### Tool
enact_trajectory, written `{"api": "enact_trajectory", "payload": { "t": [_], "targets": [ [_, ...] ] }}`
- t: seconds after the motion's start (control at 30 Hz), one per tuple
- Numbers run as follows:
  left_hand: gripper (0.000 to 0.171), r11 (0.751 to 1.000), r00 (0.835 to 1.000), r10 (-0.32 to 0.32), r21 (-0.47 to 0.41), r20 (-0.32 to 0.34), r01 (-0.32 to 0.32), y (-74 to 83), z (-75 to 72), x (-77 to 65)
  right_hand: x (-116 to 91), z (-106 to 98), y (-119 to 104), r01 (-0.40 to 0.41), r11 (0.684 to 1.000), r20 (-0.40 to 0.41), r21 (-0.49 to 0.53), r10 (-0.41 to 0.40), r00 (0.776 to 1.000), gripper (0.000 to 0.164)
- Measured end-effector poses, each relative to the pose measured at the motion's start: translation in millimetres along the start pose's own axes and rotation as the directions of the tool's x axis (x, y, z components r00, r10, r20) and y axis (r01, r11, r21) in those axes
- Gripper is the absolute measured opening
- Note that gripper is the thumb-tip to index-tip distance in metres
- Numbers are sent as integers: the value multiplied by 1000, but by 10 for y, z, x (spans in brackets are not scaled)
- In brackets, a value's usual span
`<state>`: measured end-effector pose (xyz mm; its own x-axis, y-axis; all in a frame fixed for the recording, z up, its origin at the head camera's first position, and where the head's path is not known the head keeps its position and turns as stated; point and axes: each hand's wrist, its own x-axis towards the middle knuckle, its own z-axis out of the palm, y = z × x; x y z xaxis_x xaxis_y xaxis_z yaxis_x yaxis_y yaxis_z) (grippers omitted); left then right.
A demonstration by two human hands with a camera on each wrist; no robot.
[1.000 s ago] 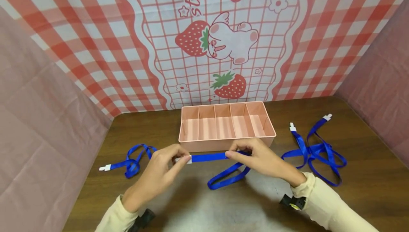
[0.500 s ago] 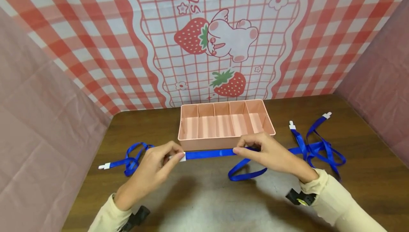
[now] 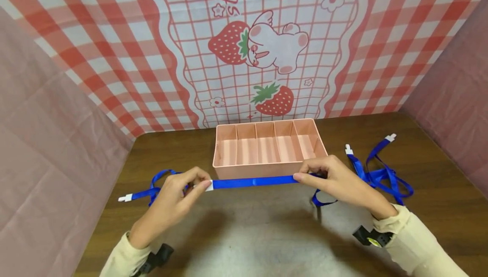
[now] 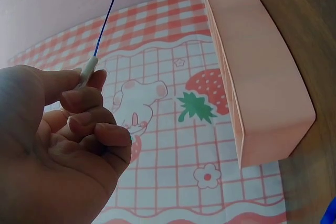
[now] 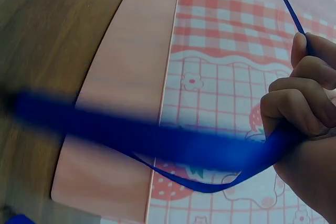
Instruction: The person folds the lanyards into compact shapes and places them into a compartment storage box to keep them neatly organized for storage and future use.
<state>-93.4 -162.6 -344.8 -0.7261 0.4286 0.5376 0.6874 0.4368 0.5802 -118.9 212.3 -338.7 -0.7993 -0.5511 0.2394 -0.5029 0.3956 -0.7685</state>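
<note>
A blue lanyard (image 3: 251,182) is stretched flat and level between both hands, above the table in front of the pink box. At its left end, the left hand (image 3: 179,192) pinches the white clip (image 4: 89,71) between thumb and index finger. The right hand (image 3: 335,181) pinches the strap between thumb and index finger, with its other fingers curled. From that hand the rest of the lanyard hangs in a loop (image 3: 323,203) below the palm. In the right wrist view the hanging strap (image 5: 194,182) crosses in front of the box, partly blurred.
A pink box (image 3: 267,170) with several compartments stands at the back of the wooden table (image 3: 164,150). One blue lanyard (image 3: 141,195) lies left, partly behind the left hand; more blue lanyards (image 3: 381,177) with white clips lie tangled at right. A patterned cloth (image 3: 190,56) hangs behind.
The hands have moved apart, left hand leftward and right hand rightward, so a longer stretch of strap shows between them. The hanging loop has shifted right and shrunk.
</note>
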Motion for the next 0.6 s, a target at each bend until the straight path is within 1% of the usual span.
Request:
{"api": "enact_trajectory", "payload": {
  "t": [0.23, 0.4, 0.5, 0.6],
  "targets": [
    [19, 999, 1000, 2, 33, -3, -2, -33, -75, -8, -72, -112, 1, -19, 1000, -10, 10, 19, 1000, 22],
    [21, 999, 1000, -27, 41, -6, 27, -49, -154, -36, -141, -182, 10, -23, 1000, -5, 0, 23, 1000, 23],
    [21, 999, 999, -41, 31, 2, 41, -55, -202, -40, -162, -230, 24, -17, 1000, 10, -8, 17, 1000, 23],
    [21, 998, 999, -53, 44, 5, 53, -71, -265, -31, -177, -274, 33, -23, 1000, 26, -17, 23, 999, 21]
  ]
}}
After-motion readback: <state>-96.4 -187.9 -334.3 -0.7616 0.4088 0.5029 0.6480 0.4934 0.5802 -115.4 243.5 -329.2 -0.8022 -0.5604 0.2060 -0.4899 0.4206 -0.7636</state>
